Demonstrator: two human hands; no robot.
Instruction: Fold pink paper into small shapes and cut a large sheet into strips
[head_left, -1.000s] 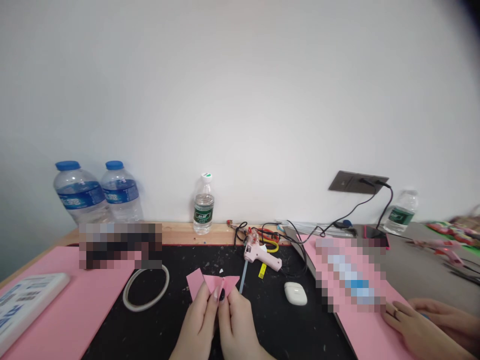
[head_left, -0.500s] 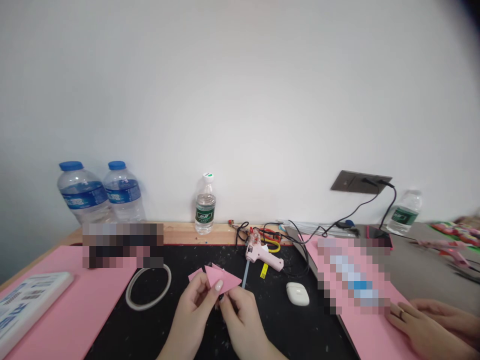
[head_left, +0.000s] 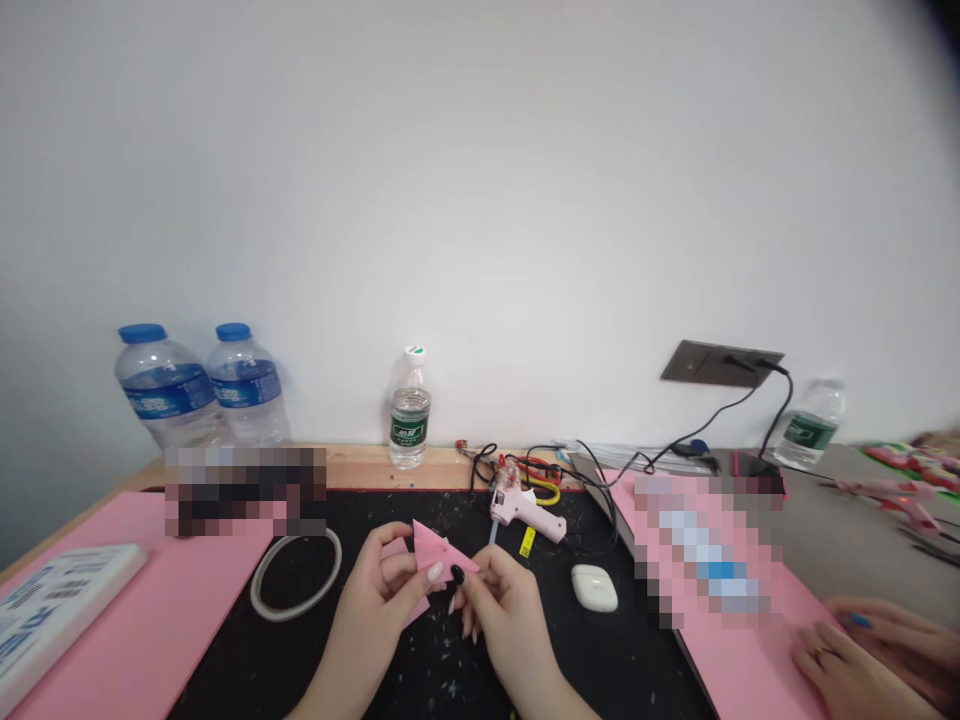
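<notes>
A small pink folded paper triangle is pinched between my two hands above the black mat. My left hand grips its left side, the thumb pressed on the near edge. At the right corner, the thumb and fingers of my right hand close on the paper. Another piece of pink paper shows behind and below my left fingers; whether it is joined to the triangle I cannot tell. Beyond my right hand lies a pale pink glue gun with a glue stick in it.
A roll of tape lies left, a white earbud case right. Pink sheets flank the mat. A water bottle and two larger bottles stand by the wall. Another person's hands are at far right.
My right thumb has come up onto the front of the triangle, and the paper has tilted. The other person's hands have shifted right and down, with something blue now showing at them.
</notes>
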